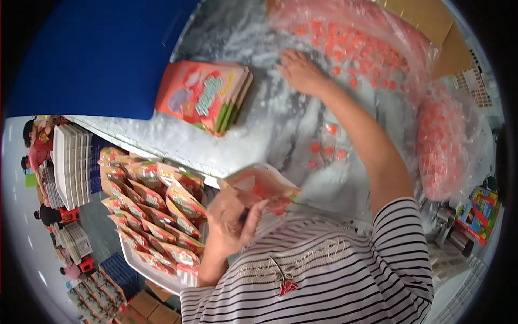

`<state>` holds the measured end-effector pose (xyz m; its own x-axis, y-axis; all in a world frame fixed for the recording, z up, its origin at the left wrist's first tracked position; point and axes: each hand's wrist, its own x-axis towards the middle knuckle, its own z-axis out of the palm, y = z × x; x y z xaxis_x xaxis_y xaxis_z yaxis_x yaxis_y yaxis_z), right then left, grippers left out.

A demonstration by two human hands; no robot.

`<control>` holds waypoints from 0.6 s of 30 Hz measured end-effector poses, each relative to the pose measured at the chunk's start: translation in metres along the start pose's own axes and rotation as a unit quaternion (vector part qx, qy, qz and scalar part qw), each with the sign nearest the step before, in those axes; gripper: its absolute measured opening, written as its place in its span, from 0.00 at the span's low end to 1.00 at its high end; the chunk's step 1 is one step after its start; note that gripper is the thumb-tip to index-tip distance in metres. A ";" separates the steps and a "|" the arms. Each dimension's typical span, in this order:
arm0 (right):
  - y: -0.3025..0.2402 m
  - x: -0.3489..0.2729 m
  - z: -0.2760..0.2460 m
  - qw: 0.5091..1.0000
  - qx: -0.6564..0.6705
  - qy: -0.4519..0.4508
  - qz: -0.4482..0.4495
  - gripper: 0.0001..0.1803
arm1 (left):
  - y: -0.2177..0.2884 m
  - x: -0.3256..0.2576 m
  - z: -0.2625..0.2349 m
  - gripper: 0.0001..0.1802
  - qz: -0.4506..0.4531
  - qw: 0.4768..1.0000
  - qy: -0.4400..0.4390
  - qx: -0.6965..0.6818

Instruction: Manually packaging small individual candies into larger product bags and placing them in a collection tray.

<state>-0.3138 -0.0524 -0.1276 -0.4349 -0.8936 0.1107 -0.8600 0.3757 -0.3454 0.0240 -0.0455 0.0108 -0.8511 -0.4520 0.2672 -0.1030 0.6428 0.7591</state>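
My left hand (229, 218) grips an opened pouch (259, 183) at the table's near edge, its mouth spread toward the tabletop. Some reddish-orange content shows inside it. Stretched far across the metal table (237, 156), my right hand (301, 71) lies with fingers extended, just left of a heap of small wrapped orange-red candies (372, 59). Nothing shows in that hand. Several loose candies (329, 144) lie on the tabletop between my two hands. A stack of flat printed pouches (202, 97) in red, pink and green sits left of my right hand.
A white tray (162, 283) of filled pouches (156, 210) stands at the left. A blue panel (91, 59) covers the far left. Clear plastic bags of candies (445, 143) and a cardboard box (426, 27) bound the right. People (40, 143) and stacked trays (73, 164) are beyond.
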 end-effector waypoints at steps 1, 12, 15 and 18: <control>0.002 -0.010 -0.002 1.000 -0.010 -0.018 -0.004 0.26 | -0.002 -0.002 -0.001 0.07 -0.008 1.000 0.001 0.002; 0.015 -0.176 -0.046 0.850 0.499 -0.015 0.165 0.21 | 0.015 -0.002 0.010 0.07 -0.002 1.000 0.008 0.011; 0.019 -0.205 -0.048 0.941 0.310 0.087 0.108 0.25 | 0.025 -0.013 0.013 0.07 0.014 1.000 0.006 0.019; -0.003 -0.213 -0.042 0.980 0.182 0.074 0.046 0.40 | 0.032 -0.021 0.015 0.06 0.022 0.999 0.005 0.025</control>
<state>-0.2299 0.1471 -0.1109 -0.5627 -0.8051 0.1875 -0.6751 0.3167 -0.6663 0.0307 -0.0061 0.0210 -0.8504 -0.4287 0.3050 -0.0924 0.6925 0.7155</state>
